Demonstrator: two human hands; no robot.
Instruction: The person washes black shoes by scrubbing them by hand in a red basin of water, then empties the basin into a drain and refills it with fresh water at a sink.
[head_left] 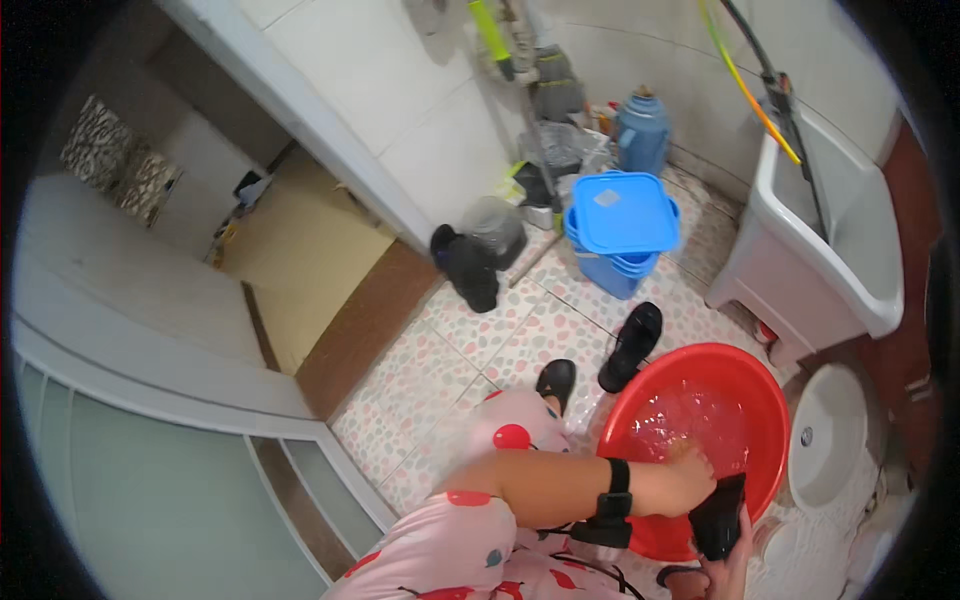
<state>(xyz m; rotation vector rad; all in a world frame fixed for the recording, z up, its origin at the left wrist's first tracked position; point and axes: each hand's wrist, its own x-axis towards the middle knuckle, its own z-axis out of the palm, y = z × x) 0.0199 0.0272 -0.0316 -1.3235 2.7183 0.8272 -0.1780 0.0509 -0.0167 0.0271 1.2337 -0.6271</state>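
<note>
A large red basin (612, 425) with water in it stands on the floor in front of me. Over its near right side is a black shoe (718, 520), tilted, with only part of it showing. My right hand (738, 562) grips this shoe from the right and below. Just left of the shoe, above the water, is my left hand (682, 482), its fingers curled. Whatever may be inside those fingers is hidden. A black strap with a small device (614, 492) goes round my left wrist.
Another black shoe (632, 346) lies by the basin's far left rim. Beyond it are a blue lidded bucket (625, 215) and a blue thermos flask (643, 132). A white sink (800, 275) stands at the right, near a white round basin (828, 440). A doorway sill (365, 320) lies left.
</note>
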